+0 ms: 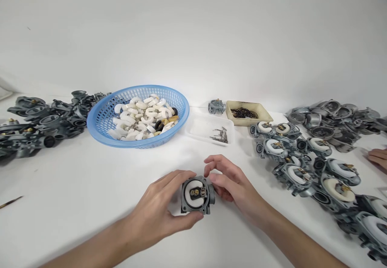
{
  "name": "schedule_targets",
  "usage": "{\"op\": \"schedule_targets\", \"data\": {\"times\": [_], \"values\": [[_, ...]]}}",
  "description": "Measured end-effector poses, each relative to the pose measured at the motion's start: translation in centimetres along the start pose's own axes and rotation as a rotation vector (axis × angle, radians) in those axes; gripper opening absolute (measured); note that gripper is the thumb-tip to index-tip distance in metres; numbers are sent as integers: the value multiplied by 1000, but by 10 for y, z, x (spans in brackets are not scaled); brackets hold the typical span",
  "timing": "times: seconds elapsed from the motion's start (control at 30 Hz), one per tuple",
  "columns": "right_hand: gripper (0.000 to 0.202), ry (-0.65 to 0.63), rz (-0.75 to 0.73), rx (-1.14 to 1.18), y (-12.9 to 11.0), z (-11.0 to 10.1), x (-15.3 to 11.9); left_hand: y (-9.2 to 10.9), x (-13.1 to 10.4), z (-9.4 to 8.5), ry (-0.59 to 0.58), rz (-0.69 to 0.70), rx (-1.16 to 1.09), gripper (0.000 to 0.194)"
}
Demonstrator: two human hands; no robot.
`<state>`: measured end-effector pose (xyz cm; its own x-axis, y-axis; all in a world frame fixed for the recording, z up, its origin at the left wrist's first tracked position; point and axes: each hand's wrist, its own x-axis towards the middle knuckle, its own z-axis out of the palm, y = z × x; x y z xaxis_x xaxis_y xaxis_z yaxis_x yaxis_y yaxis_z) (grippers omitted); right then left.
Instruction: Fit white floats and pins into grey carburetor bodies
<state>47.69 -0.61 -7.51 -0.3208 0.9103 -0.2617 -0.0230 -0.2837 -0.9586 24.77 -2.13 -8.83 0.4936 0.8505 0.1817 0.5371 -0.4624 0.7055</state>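
A grey metal carburetor body (208, 208) rests on the white table, its open float chamber facing up. Inside it lie a white C-shaped float (188, 193) and brass jets (195, 192). My left hand (161, 203) grips the body from the left, fingers at its top edge and thumb at its lower edge. Just right of the body is my right hand (231, 181), its thumb and fingers apart and loosely bent. Its lower fingers are partly hidden beside the body, so I cannot tell whether they touch it.
A blue basket (104, 132) holds white floats. Behind my hands are a clear tray (196, 132) with small metal pins and a yellowish tray (263, 114) of black rings. Carburetor bodies (45, 122) pile left; floated ones (298, 175) and metal bowls (329, 118) lie right, near another person's hand (377, 157).
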Motion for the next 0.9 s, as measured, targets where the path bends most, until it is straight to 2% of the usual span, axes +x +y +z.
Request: {"op": "schedule_targets", "data": {"times": [0.13, 0.9], "values": [[27, -38, 16, -21, -1, 1, -1, -3, 0, 2, -12, 14, 0, 61], [34, -63, 25, -31, -3, 2, -3, 0, 2, -2, -48, 41, -46, 52]]}}
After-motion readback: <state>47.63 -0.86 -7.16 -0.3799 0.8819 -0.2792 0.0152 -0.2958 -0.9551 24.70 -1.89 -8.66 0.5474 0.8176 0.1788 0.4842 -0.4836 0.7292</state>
